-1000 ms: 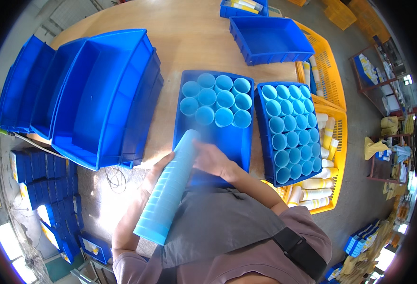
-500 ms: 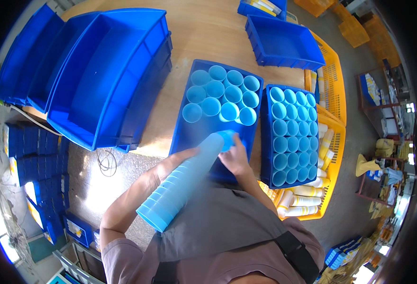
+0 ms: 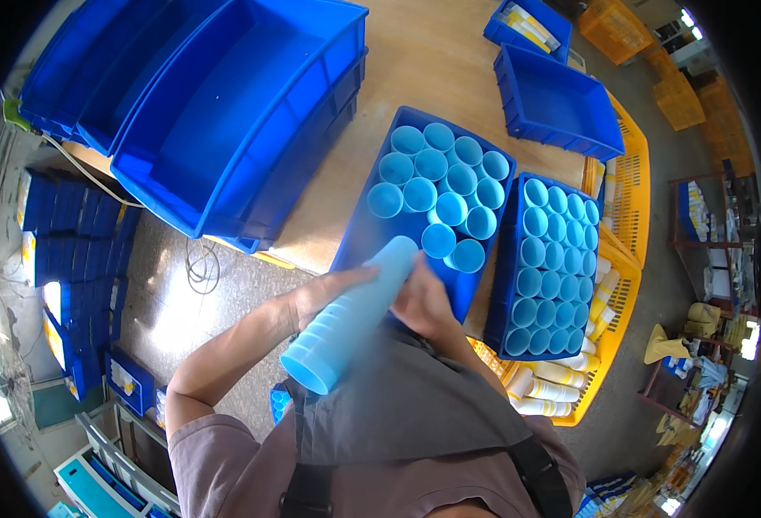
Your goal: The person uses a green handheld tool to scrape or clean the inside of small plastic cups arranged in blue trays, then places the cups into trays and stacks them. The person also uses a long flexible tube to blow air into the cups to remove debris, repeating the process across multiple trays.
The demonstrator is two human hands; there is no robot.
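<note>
A long stack of nested light-blue plastic cups [image 3: 355, 315] slants across my front, its open end toward my apron. My left hand [image 3: 333, 289] is wrapped round the stack from the left side. At the stack's far end is my right hand [image 3: 425, 298], blurred by motion; whether its fingers grip a cup cannot be made out. Beyond both hands lies a dark-blue tray [image 3: 359, 237], where several cups [image 3: 431, 164] stand upright in rows with their mouths up. The two nearest cups [image 3: 451, 249] stand in a shorter row beside my right hand.
To the right, a second blue tray [image 3: 506, 332] is packed with upright cups. Large blue bins [image 3: 216, 112] stand at the left of the wooden table [image 3: 415, 52]. A blue bin [image 3: 553, 95] sits at the far right, near yellow baskets [image 3: 601, 380] with white-and-yellow tubes [image 3: 549, 390].
Two more cups now stand in the tray's near row. My right hand has come back to the stack's end, and the stack looks shorter. The whole view has shifted and turned slightly.
</note>
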